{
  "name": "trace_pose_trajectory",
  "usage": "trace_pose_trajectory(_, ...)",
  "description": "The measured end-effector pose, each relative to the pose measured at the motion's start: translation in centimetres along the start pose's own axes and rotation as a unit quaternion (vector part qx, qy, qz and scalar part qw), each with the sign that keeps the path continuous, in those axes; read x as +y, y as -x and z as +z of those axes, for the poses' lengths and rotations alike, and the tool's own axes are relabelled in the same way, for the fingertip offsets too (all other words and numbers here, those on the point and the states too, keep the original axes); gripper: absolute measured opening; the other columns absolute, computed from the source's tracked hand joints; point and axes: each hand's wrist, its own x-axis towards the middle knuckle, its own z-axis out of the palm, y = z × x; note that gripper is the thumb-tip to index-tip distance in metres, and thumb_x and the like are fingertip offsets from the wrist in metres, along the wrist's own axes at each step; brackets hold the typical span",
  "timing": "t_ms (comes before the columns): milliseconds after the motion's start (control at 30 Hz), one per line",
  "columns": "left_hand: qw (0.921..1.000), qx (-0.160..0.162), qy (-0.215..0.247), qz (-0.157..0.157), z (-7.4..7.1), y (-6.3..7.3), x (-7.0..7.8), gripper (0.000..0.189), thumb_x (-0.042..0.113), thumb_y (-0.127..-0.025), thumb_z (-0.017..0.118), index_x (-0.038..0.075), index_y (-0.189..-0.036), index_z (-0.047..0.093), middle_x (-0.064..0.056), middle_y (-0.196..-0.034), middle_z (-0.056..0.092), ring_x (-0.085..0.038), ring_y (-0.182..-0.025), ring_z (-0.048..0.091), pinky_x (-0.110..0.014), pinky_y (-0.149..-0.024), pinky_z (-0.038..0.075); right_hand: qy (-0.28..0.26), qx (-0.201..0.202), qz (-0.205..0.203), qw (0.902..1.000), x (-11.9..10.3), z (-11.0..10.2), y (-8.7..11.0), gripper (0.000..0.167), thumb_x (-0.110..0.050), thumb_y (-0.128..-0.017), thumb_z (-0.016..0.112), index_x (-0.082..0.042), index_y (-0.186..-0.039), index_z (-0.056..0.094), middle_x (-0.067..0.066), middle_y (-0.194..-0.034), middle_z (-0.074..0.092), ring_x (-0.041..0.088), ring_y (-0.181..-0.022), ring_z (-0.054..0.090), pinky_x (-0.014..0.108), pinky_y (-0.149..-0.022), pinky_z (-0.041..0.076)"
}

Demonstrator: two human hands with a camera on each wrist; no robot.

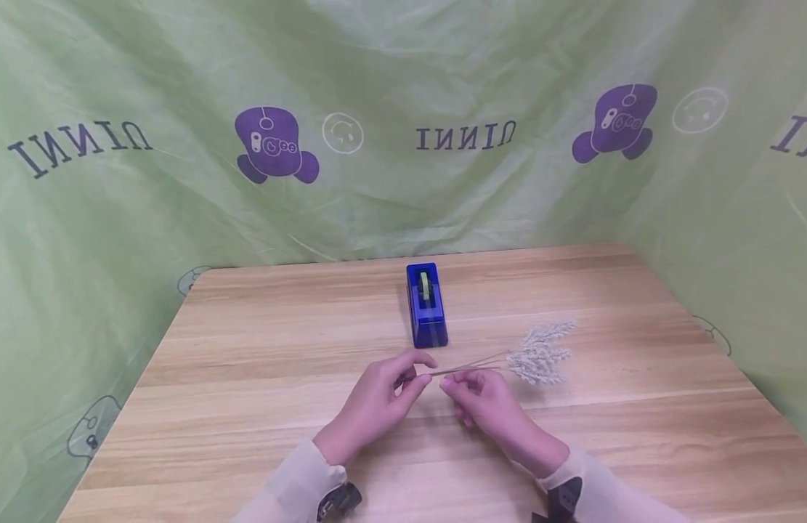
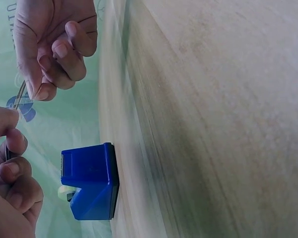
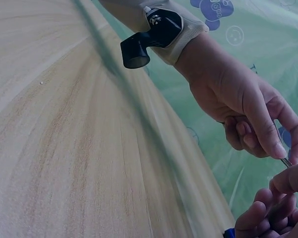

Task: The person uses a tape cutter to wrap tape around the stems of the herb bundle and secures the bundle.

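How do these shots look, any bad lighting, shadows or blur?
Head view: brightest, a faint shadow beneath the right hand, fine detail in the flowers hard to make out; left wrist view: dimmer, turned sideways, grain on the table soft, the dispenser crisper; right wrist view: dim too, a dark greenish streak across the table, shadow or reflection, I can't tell.

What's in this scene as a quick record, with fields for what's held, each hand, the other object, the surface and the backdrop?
Held: pale sprigs, fluffy heads toward the right in the head view
Left hand: pinches the sprigs farther from their heads
Right hand: pinches them nearer the heads
Other object: blue tape dispenser, beyond the hands
Surface: wood-grain table
Backdrop: green cloth, purple prints
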Motion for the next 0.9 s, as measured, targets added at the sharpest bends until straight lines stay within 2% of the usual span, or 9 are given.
trace_pose_trajectory(167,0.9999,0.001,0.007,0.014,0.07,0.01,-0.14,0.021,0.014,-0.102,0.067,0.02,-0.122,0.074,0.007,-0.072,0.057,0.002,-0.066,0.045,-0.018,-0.06,0.043,0.001,-0.001,-0.005,1.0,0.02,0.09,-0.03,0.039,-0.021,-0.1,0.069,0.012,-0.12,0.064,-0.001,-0.066,0.058,0.007,-0.054,0.051,0.022,-0.056,0.047)
trace_pose_trajectory(333,0.9997,-0.003,0.014,0.019,0.1,0.02,-0.25,0.021,0.014,-0.103,0.065,0.02,-0.122,0.075,0.001,-0.096,0.076,0.003,-0.069,0.049,-0.02,-0.063,0.048,0.008,0.008,0.003,0.9999,0.03,0.12,-0.17,0.037,-0.021,-0.1,0.07,0.011,-0.118,0.065,-0.001,-0.063,0.058,0.008,-0.054,0.051,0.022,-0.059,0.048)
trace_pose_trajectory(467,0.9997,-0.007,0.015,0.016,0.11,-0.03,-0.25,0.02,0.015,-0.104,0.064,0.021,-0.12,0.076,0.005,-0.11,0.079,0.001,-0.075,0.056,-0.02,-0.069,0.052,0.008,0.011,0.006,0.9999,0.04,0.15,-0.25,0.037,-0.021,-0.1,0.069,0.011,-0.12,0.065,-0.003,-0.062,0.057,0.008,-0.054,0.052,0.022,-0.062,0.049)
trace_pose_trajectory(767,0.9992,-0.003,0.033,0.021,0.14,-0.03,-0.28,0.021,0.012,-0.102,0.067,0.017,-0.119,0.077,0.0,-0.11,0.08,0.0,-0.079,0.059,-0.019,-0.071,0.053,-0.01,0.024,-0.007,0.9996,0.32,0.23,-0.32,0.036,-0.019,-0.1,0.069,0.01,-0.123,0.066,-0.004,-0.056,0.051,0.01,-0.052,0.049,0.024,-0.065,0.049)
trace_pose_trajectory(900,0.9991,-0.003,0.038,0.021,0.15,-0.05,-0.3,0.02,0.011,-0.102,0.067,0.016,-0.118,0.077,0.001,-0.111,0.08,-0.001,-0.082,0.061,-0.019,-0.073,0.054,-0.027,0.03,-0.011,0.9992,0.39,0.35,-0.41,0.034,-0.015,-0.1,0.068,0.009,-0.124,0.066,-0.003,-0.057,0.049,0.01,-0.052,0.047,0.025,-0.062,0.048)
